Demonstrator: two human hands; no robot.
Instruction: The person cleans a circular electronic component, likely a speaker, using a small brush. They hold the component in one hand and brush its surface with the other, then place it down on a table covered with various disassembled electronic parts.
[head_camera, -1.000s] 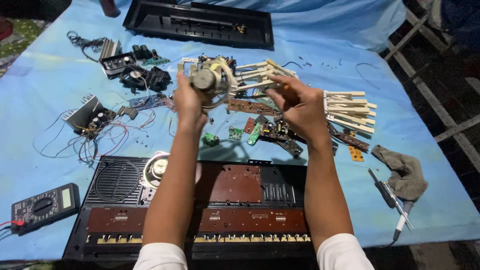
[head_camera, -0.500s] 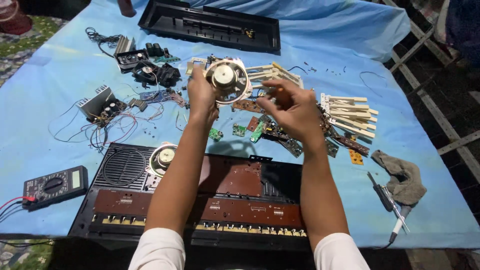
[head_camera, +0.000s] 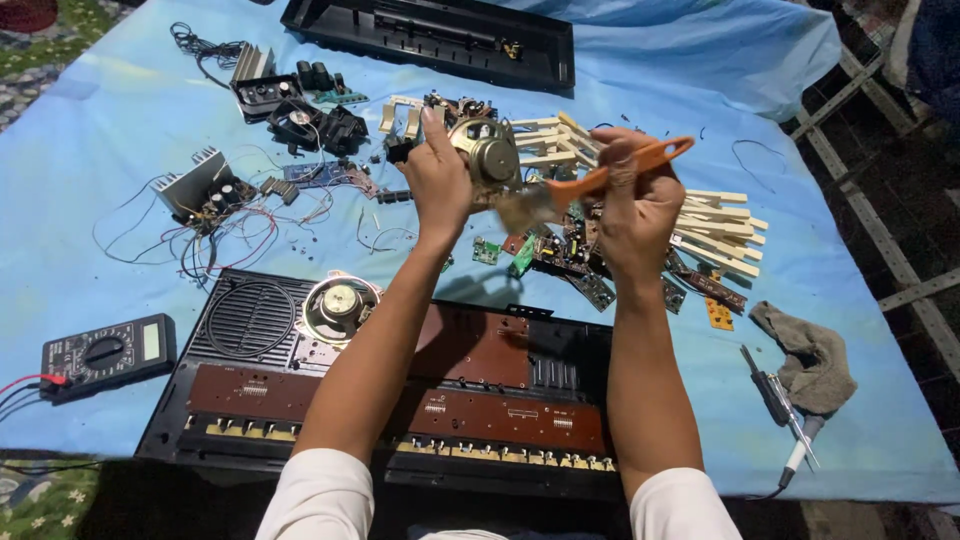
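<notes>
My left hand (head_camera: 437, 182) is raised over the blue cloth and grips a small round speaker (head_camera: 488, 152), its metal magnet side turned toward me. My right hand (head_camera: 632, 205) is closed on an orange-handled brush (head_camera: 622, 170). The brush's blurred bristle end lies just below the speaker, touching or nearly touching it. Below both arms lies an opened black keyboard case (head_camera: 200, 440) with brown circuit boards inside. A second round speaker (head_camera: 338, 305) sits in the case beside a round grille.
Loose white keys (head_camera: 712, 235) and small circuit boards (head_camera: 560, 262) lie under my hands. A multimeter (head_camera: 100, 352) sits at the left, a heat sink with wires (head_camera: 200, 190) behind it. A soldering iron (head_camera: 790, 410) and grey rag (head_camera: 815, 355) lie right; a black cover (head_camera: 430, 40) lies far back.
My right hand, which held nothing visible before, now holds the orange brush against the speaker. The left hand has turned the speaker and shifted it slightly right. The view has drifted.
</notes>
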